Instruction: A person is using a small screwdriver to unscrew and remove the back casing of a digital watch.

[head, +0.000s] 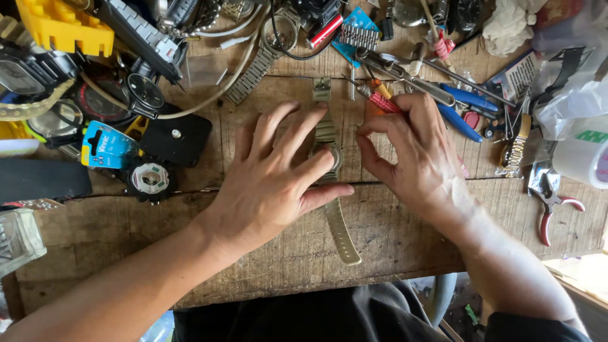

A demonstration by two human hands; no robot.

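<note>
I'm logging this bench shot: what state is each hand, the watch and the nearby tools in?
Left hand: open, fingers spread, pressing flat on the watch.
Right hand: fingers curled, tips beside the watch case; whether it pinches anything cannot be told.
Olive watch: lying flat on the wooden bench, strap stretched out, case mostly covered.
Red-handled pliers: lying down, handles apart.
Red screwdriver: lying unheld by the right fingers.

Watch (330,166) lies mid-frame on the workbench (126,228), strap running toward the lower edge. Left hand (272,177) rests on it; right hand (415,158) just right. Screwdrivers (380,96) behind right hand. Pliers (552,206) far right. Loose watches (136,95) upper left.
</note>
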